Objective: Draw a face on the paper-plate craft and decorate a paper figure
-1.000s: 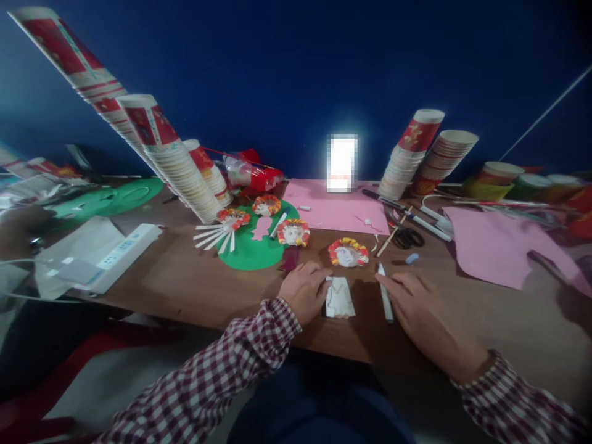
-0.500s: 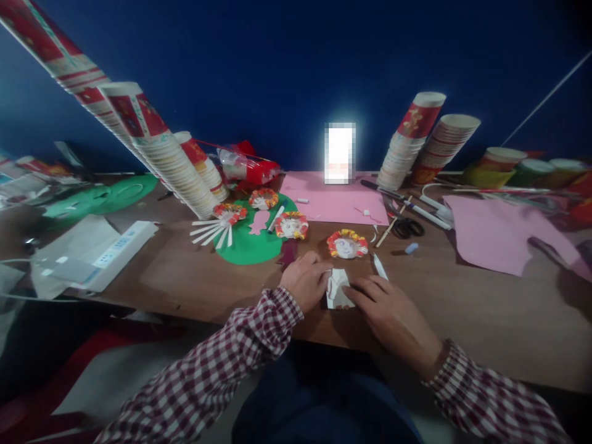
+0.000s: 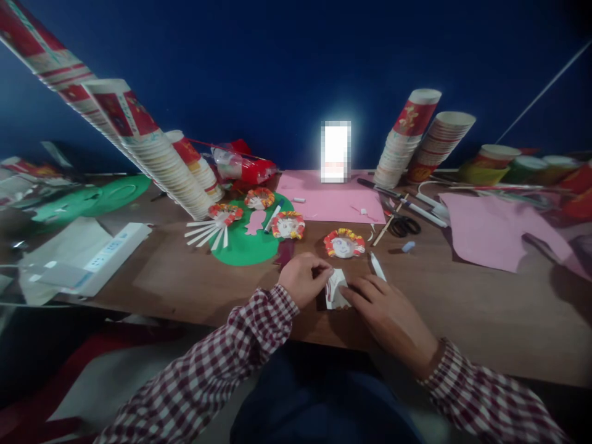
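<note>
A small piece of white paper (image 3: 337, 295) with dark reddish marks along its left side lies on the table. My left hand (image 3: 304, 279) is at its upper left corner, thumb and forefinger pinched together; what is between the fingertips is too small to make out. Fingers of my right hand (image 3: 383, 308) lie stretched out over the paper's right edge, holding it against the table. Just above is a round paper face with a red and yellow rim (image 3: 344, 246). Beside my right fingers lies a white pen (image 3: 378, 266).
Left of my hands, a green paper piece (image 3: 245, 250) carries a pink fish-shaped cutout (image 3: 254, 222) and rimmed paper faces. Tall stacks of paper cups (image 3: 161, 160) lean at the back left, others (image 3: 407, 142) at the back right. Black scissors (image 3: 405, 226) and a power strip (image 3: 115, 253) lie around.
My left hand has gone from lying with fingers extended at the paper's left edge to a pinch slightly raised at its corner. The right hand stays on the paper.
</note>
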### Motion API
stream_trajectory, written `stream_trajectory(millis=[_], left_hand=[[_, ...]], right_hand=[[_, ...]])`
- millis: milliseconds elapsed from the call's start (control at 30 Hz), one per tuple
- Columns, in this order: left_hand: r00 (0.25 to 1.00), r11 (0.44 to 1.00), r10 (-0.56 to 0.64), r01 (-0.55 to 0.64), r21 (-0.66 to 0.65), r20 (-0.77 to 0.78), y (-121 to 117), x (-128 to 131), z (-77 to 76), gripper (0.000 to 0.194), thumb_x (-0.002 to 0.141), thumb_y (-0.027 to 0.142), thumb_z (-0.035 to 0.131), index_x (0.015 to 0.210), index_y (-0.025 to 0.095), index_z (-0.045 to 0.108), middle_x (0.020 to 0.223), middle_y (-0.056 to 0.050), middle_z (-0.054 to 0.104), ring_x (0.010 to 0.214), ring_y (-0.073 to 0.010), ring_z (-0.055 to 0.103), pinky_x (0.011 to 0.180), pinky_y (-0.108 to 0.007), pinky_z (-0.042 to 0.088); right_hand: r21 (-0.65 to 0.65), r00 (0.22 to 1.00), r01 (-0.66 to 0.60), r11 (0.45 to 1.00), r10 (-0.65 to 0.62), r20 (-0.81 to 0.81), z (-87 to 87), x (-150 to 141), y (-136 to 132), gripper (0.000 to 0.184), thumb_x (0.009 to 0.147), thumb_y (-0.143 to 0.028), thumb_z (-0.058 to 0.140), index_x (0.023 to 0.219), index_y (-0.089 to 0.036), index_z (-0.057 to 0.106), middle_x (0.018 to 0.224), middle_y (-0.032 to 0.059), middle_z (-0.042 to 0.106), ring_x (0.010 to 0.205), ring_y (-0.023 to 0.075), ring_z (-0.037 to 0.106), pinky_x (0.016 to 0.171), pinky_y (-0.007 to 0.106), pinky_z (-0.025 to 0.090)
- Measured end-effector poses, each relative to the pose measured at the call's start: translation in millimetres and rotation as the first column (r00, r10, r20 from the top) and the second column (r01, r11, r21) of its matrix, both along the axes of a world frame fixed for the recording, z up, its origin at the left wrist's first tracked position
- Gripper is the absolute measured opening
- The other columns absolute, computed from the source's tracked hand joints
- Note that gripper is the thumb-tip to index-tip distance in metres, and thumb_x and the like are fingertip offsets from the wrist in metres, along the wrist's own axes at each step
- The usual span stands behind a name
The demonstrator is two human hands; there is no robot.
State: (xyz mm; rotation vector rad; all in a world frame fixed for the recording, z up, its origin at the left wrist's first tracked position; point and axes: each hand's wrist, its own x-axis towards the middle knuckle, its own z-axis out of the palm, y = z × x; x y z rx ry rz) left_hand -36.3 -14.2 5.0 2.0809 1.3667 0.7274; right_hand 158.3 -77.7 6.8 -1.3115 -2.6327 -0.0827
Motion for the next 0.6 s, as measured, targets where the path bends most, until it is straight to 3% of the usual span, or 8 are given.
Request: stream_trajectory(millis=[133, 233, 367, 467, 600], left_hand=[[0.997, 0.996, 0.038, -0.032, -0.089, 0.063, 2, 2, -1.0, 0.014, 0.075, 0.027, 0.060, 0.077, 0.019, 0.071, 0.072, -0.001, 0.063, 0.063, -0.0117, 0.053, 0.057, -0.022, 0.040], [0.990, 0.984, 0.063, -0.040, -0.172, 0.126, 4, 1, 1.3, 0.016, 0.074, 0.028, 0.060, 0.075, 0.016, 0.071, 0.067, -0.002, 0.064, 0.059, -0.0116, 0.053, 0.053, -0.021, 0.039], [0.970, 0.952, 0.093, -0.021, -0.304, 0.224, 8, -4, 10.7, 0.023, 0.075, 0.033, 0.059, 0.076, 0.013, 0.069, 0.058, -0.003, 0.064, 0.049, -0.0115, 0.053, 0.046, -0.020, 0.039], [0.951, 0.938, 0.098, 0.011, -0.347, 0.295, 10, -5, 20.6, 0.021, 0.072, 0.033, 0.063, 0.074, 0.013, 0.070, 0.062, -0.003, 0.066, 0.054, -0.0122, 0.056, 0.050, -0.020, 0.042], [0.920, 0.919, 0.090, 0.070, -0.387, 0.380, 10, -1, 30.0, 0.018, 0.068, 0.030, 0.067, 0.073, 0.013, 0.070, 0.065, -0.003, 0.067, 0.059, -0.0120, 0.057, 0.056, -0.020, 0.044]], right_hand=[[-0.012, 0.999, 0.006, 1.000, -0.007, -0.040, 0.3, 0, -1, 0.035, 0.083, -0.009, 0.050, 0.116, -0.019, 0.056, 0.113, 0.0095, 0.060, 0.102, 0.0258, 0.051, 0.081, 0.039, 0.048], [-0.035, 0.983, 0.020, 0.999, -0.026, -0.179, 1.4, 0, -1, 0.030, 0.086, -0.012, 0.047, 0.114, -0.018, 0.056, 0.109, 0.0101, 0.061, 0.100, 0.0241, 0.054, 0.085, 0.040, 0.047], [-0.168, 0.867, 0.101, 0.981, -0.169, -0.469, 7.2, 2, 1, 0.024, 0.088, -0.022, 0.048, 0.110, -0.018, 0.055, 0.105, 0.0103, 0.063, 0.095, 0.0225, 0.059, 0.083, 0.039, 0.049], [-0.408, 0.718, 0.064, 0.911, -0.326, -0.615, 17.0, 2, 6, 0.028, 0.087, -0.031, 0.051, 0.112, -0.019, 0.054, 0.101, 0.0091, 0.066, 0.088, 0.0207, 0.064, 0.075, 0.035, 0.053], [-0.664, 0.555, -0.131, 0.736, -0.501, -0.664, 26.7, -3, 11, 0.027, 0.085, -0.038, 0.053, 0.102, -0.018, 0.060, 0.082, 0.0037, 0.069, 0.068, 0.0162, 0.066, 0.061, 0.027, 0.054]])
